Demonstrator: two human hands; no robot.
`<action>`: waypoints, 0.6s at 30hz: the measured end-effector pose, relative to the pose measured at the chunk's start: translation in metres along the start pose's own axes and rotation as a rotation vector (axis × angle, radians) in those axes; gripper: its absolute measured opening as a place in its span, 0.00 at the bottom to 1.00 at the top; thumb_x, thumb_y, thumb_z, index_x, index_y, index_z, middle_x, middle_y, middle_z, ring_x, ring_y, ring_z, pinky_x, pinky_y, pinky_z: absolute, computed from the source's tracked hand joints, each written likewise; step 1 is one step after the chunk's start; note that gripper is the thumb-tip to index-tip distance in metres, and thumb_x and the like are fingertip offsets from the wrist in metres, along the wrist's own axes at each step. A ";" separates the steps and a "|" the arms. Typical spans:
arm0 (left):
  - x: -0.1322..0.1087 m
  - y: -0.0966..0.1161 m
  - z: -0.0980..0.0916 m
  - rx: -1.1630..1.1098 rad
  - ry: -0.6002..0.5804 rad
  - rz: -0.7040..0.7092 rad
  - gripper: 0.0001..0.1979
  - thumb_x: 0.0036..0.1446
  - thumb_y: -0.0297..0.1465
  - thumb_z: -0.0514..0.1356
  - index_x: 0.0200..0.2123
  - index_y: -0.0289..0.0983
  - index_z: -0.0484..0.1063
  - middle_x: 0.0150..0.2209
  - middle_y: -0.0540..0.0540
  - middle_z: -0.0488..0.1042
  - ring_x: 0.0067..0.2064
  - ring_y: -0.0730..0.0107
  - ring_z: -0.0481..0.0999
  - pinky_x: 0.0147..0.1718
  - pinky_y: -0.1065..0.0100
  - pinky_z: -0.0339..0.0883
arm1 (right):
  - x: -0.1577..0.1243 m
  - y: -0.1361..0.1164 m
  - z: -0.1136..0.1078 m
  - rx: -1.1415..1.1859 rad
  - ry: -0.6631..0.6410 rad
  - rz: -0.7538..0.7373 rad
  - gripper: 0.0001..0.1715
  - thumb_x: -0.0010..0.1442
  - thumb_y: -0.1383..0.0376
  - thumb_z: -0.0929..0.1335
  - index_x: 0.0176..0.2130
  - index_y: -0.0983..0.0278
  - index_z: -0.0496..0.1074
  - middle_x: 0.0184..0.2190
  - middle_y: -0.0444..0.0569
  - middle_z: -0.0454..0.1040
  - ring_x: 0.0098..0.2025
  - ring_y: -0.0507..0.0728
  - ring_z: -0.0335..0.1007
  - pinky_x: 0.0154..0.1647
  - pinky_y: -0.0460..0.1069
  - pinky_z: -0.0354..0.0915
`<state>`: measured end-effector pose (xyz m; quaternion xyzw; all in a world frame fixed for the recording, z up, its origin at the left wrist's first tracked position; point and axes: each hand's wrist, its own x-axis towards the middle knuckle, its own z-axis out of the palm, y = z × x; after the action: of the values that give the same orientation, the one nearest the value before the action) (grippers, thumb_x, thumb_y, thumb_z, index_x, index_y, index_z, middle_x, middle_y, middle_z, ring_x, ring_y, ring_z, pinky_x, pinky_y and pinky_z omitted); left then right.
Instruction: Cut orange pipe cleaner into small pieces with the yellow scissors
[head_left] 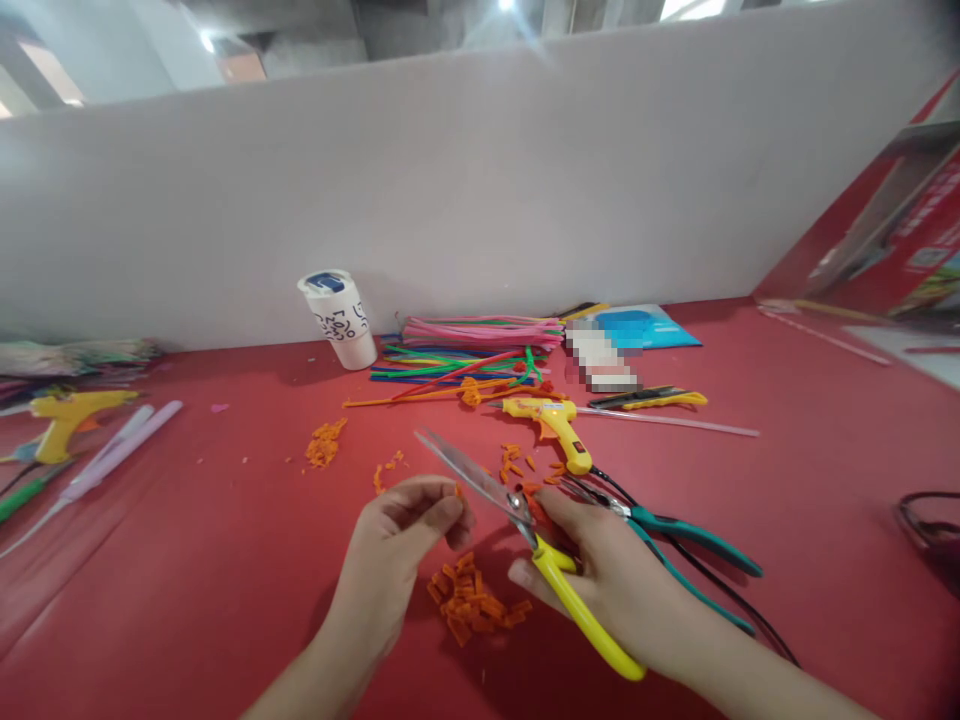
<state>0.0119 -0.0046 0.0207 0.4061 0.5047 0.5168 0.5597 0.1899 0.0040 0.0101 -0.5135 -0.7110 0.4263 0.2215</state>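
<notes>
My right hand (pixel 600 570) grips yellow-handled scissors (pixel 551 570), whose grey blades point up and left toward my left hand. My left hand (pixel 401 540) is closed in a pinch on a small orange piece at its fingertips, right beside the blades. Under both hands lies a pile of cut orange bits (pixel 472 600) on the red table (pixel 225 560). More orange scraps (pixel 325 443) lie scattered further back.
A yellow glue gun (pixel 555 425) with a black cord and teal-handled pliers (pixel 675 545) lie just behind my right hand. A bundle of coloured pipe cleaners (pixel 465 350), a white cup (pixel 341 318) and a yellow utility knife (pixel 652 400) sit near the white partition. Another glue gun (pixel 64 415) lies at left.
</notes>
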 end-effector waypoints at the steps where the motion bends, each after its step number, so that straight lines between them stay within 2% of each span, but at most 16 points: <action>1: 0.001 0.000 -0.002 -0.050 0.010 0.024 0.04 0.47 0.28 0.60 0.23 0.34 0.71 0.20 0.51 0.69 0.23 0.76 0.66 0.26 0.74 0.60 | -0.001 0.001 0.000 -0.071 -0.011 0.001 0.16 0.47 0.57 0.67 0.24 0.61 0.54 0.18 0.37 0.57 0.20 0.48 0.50 0.19 0.43 0.49; 5: 0.004 0.000 -0.005 -0.206 0.077 0.073 0.03 0.48 0.26 0.59 0.24 0.34 0.71 0.22 0.51 0.70 0.24 0.78 0.66 0.26 0.75 0.60 | 0.000 0.000 0.004 -0.252 -0.033 -0.027 0.13 0.50 0.58 0.64 0.25 0.60 0.55 0.20 0.39 0.62 0.20 0.49 0.54 0.19 0.43 0.49; 9: 0.005 0.000 -0.006 -0.271 0.117 0.085 0.02 0.47 0.25 0.60 0.24 0.34 0.71 0.22 0.51 0.70 0.24 0.78 0.67 0.27 0.75 0.61 | 0.002 0.003 0.006 -0.383 -0.015 -0.073 0.12 0.53 0.57 0.62 0.26 0.60 0.55 0.20 0.42 0.65 0.19 0.50 0.56 0.19 0.44 0.48; 13: 0.004 0.000 -0.006 -0.251 0.124 0.073 0.02 0.47 0.26 0.60 0.27 0.34 0.72 0.25 0.49 0.72 0.25 0.76 0.68 0.28 0.74 0.62 | 0.004 0.011 0.006 -0.606 0.066 -0.165 0.12 0.54 0.56 0.61 0.27 0.61 0.56 0.18 0.43 0.66 0.18 0.53 0.60 0.18 0.46 0.44; 18: 0.004 -0.001 -0.006 -0.152 0.093 0.065 0.03 0.48 0.27 0.59 0.24 0.35 0.72 0.22 0.51 0.70 0.24 0.77 0.66 0.28 0.73 0.60 | 0.003 0.018 0.004 -0.817 0.138 -0.290 0.12 0.55 0.55 0.60 0.29 0.61 0.57 0.17 0.44 0.67 0.17 0.55 0.63 0.18 0.47 0.42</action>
<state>0.0059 -0.0012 0.0180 0.3544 0.4760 0.5897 0.5478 0.1950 0.0075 -0.0074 -0.4810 -0.8696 0.0391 0.1048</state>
